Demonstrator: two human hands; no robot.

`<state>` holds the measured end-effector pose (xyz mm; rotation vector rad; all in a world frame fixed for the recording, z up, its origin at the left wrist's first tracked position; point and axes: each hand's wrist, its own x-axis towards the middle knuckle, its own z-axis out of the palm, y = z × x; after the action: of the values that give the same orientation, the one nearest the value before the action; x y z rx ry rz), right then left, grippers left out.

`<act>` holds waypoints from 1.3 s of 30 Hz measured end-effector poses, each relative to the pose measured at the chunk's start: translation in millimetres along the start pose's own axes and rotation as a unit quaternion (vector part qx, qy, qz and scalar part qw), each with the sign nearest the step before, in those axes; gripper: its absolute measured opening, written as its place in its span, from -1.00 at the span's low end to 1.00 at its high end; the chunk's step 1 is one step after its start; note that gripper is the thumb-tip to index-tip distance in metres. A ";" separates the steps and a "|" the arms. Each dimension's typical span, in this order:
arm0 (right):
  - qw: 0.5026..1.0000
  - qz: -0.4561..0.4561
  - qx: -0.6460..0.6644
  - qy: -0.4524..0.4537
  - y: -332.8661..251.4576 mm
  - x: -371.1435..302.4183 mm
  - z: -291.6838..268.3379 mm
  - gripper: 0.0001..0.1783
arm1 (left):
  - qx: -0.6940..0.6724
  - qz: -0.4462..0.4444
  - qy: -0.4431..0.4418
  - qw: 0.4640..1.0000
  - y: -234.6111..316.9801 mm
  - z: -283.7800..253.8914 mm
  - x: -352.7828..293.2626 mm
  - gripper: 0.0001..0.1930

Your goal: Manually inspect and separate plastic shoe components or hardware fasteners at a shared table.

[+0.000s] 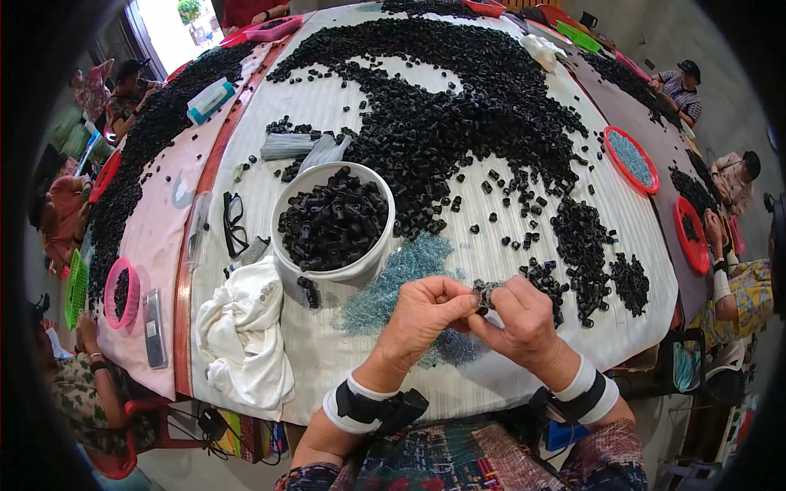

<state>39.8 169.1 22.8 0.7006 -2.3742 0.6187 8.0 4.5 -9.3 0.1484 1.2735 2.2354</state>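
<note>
We wear a white band with a black strapped device just behind each bare hand, left hand [426,315] and right hand [524,323]. Further back, short patterned sleeves in reds and blues cover our arms.

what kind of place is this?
Probably a shared hand-assembly workshop. A big table is heaped with small black parts, with more in a white bucket. The left hand and right hand pinch one small part between them. Other people sit around with red trays.
</note>
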 end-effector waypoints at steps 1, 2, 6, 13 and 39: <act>1.000 -0.001 -0.001 0.001 0.4 1.3 -1.4 -0.71 | 0.001 0.002 -0.001 1.000 3.0 3.8 -0.6 -0.89; 1.000 0.000 -0.012 0.012 1.2 2.9 -2.5 -0.71 | -0.002 -0.008 0.001 1.000 6.2 8.0 -0.8 -0.86; 1.000 0.001 -0.019 0.000 0.4 9.7 -12.6 -0.70 | 0.017 -0.023 -0.022 0.999 11.1 9.5 -1.9 -0.80; 1.000 -0.009 -0.026 -0.011 2.2 -0.6 -17.0 -0.69 | 0.073 -0.046 -0.067 0.994 12.9 10.5 -3.3 -0.82; 0.964 0.151 0.154 -0.158 -3.1 57.6 -34.4 -0.75 | -0.087 -0.083 -0.082 0.989 3.1 1.5 3.4 -0.68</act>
<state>15.3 167.0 85.4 0.6052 -2.7408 1.0953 4.4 6.1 -6.5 0.1514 0.9633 2.1316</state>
